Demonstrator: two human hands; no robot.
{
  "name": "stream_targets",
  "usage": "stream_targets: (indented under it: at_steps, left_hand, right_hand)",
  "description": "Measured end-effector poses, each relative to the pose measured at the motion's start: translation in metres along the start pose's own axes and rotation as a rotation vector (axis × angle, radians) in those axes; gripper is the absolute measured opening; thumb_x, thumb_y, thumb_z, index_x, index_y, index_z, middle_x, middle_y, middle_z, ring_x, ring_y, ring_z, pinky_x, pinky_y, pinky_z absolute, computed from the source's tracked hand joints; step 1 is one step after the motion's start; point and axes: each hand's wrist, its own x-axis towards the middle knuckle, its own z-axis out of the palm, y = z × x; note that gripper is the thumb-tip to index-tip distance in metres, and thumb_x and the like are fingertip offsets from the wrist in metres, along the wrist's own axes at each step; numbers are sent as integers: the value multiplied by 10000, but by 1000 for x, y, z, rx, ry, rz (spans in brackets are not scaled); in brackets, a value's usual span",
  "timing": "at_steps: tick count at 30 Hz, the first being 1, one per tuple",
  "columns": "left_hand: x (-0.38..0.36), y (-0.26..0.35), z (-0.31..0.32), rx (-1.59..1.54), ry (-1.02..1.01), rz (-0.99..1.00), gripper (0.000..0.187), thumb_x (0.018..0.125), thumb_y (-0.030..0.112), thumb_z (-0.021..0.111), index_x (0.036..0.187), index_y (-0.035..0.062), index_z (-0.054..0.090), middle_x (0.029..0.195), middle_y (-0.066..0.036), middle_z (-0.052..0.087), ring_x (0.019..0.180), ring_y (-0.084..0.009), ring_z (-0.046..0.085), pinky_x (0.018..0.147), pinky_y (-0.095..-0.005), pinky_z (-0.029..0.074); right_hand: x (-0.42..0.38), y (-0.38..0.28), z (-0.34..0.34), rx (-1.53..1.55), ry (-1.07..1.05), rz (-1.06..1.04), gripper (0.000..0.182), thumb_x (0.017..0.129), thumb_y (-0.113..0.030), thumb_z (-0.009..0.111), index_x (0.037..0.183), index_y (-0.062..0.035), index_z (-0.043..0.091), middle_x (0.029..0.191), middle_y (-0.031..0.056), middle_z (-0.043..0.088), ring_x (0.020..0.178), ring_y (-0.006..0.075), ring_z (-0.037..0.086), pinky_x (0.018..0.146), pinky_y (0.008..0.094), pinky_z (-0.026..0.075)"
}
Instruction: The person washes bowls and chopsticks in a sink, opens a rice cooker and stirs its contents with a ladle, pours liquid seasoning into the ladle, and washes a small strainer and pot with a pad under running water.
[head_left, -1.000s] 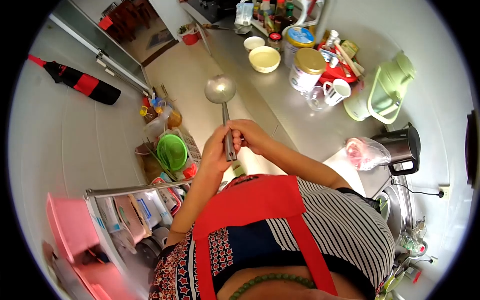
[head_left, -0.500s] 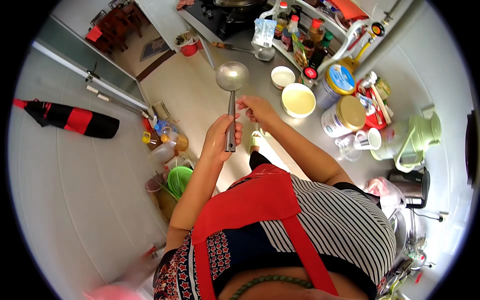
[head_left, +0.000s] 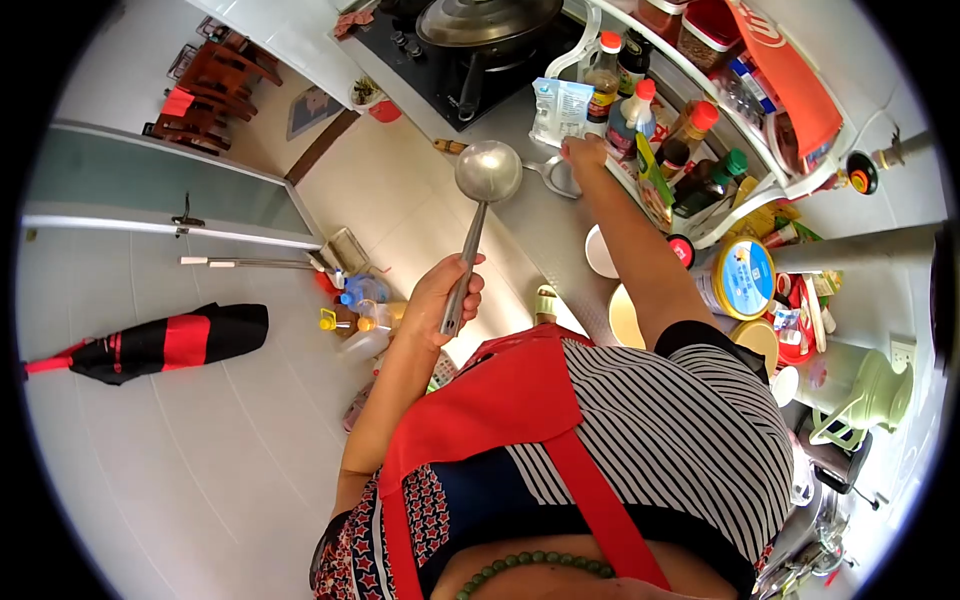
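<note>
My left hand is wrapped round the handle of a metal ladle, holding it bowl-up over the floor beside the counter. Stretched out across the counter, my right hand has its fingers curled together by the front of the seasoning rack; whatever they may hold is hidden. Just left of those fingers lies a metal spatula with a wooden handle, partly behind the ladle's bowl. A white and blue packet stands just beyond the hand. Red-capped sauce bottles are close by on its right.
A lidded wok sits on the black hob. Under my right arm are a white bowl and a pale yellow bowl, both partly covered. A tin and a green jug stand at right. Bottles line the left floor.
My right hand has moved from beside the ladle handle, forward and right to the rack. The left hand still grips the ladle, now tilted slightly rightward. The view has turned toward the hob and rack.
</note>
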Motion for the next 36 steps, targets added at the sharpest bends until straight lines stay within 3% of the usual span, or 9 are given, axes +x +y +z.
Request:
stream_targets:
  at_steps: [2, 6, 8, 9, 15, 19, 22, 30, 36]
  left_hand:
    - [16, 12, -8, 18, -5, -13, 295, 880, 254, 521, 1067, 28, 493, 670, -11, 497, 474, -64, 434, 386, -168, 360]
    - [40, 33, -16, 25, -7, -25, 290, 882, 250, 523, 1062, 25, 496, 670, -12, 498, 469, -62, 433, 383, -165, 357]
    - [48, 43, -20, 27, -19, -45, 283, 884, 247, 522, 1053, 22, 503, 670, -13, 496, 467, -62, 428, 383, -164, 356]
    - [53, 49, -24, 30, -31, -59, 280, 884, 245, 520, 1052, 21, 504, 673, -14, 496, 468, -62, 429, 384, -163, 357]
    - [71, 87, -60, 154, -138, -112, 257, 883, 232, 499, 1038, 26, 504, 689, -29, 515, 493, -81, 448, 390, -188, 368]
    - [74, 120, -90, 238, -224, -182, 242, 886, 219, 472, 1031, 28, 501, 693, -39, 527, 510, -97, 468, 396, -204, 390]
    - [76, 139, -106, 370, -233, -184, 280, 885, 254, 462, 1047, 28, 494, 690, -19, 500, 488, -65, 428, 368, -178, 341]
    - [86, 170, -142, 474, -325, -285, 297, 874, 252, 482, 1070, 29, 502, 670, -25, 502, 501, -82, 442, 399, -197, 352]
    - [84, 179, -144, 440, -430, -295, 289, 888, 204, 457, 1098, 10, 498, 702, -41, 514, 511, -81, 453, 412, -194, 368]
  right_hand:
    - [9, 4, 10, 23, 15, 23, 673, 672, -66, 651, 1269, 2, 346, 752, 128, 608, 562, 187, 606, 431, 277, 517]
    - [14, 27, 30, -214, 180, -106, 680, 650, -168, 699, 1252, -20, 419, 1051, 200, 582, 808, 298, 624, 592, 349, 545]
    - [-30, -12, 20, -189, 111, -20, 676, 648, -176, 711, 1253, -73, 429, 1122, 212, 548, 892, 326, 602, 605, 362, 548]
    - [-30, -11, 27, -212, 162, -98, 630, 662, -173, 705, 1237, -121, 454, 996, 187, 608, 762, 277, 636, 543, 353, 543]
    - [-15, -6, 42, -84, 52, -80, 490, 696, -154, 688, 1151, -82, 522, 685, 106, 634, 483, 164, 605, 408, 286, 508]
    - [-4, 4, 53, -27, 109, 61, 364, 747, -194, 645, 1083, -78, 569, 710, 101, 638, 495, 152, 609, 385, 265, 499]
    - [-17, 1, 58, 31, 119, 34, 288, 770, -134, 645, 1045, -76, 582, 689, 72, 608, 488, 150, 593, 366, 249, 484]
    - [-83, -13, 37, 249, 114, -166, 158, 865, -145, 532, 990, -62, 482, 771, 92, 583, 504, 182, 603, 351, 257, 446]
    - [-168, -78, -26, 6, -16, -258, 171, 883, -210, 535, 1005, -91, 517, 791, 15, 605, 521, 93, 598, 410, 186, 444]
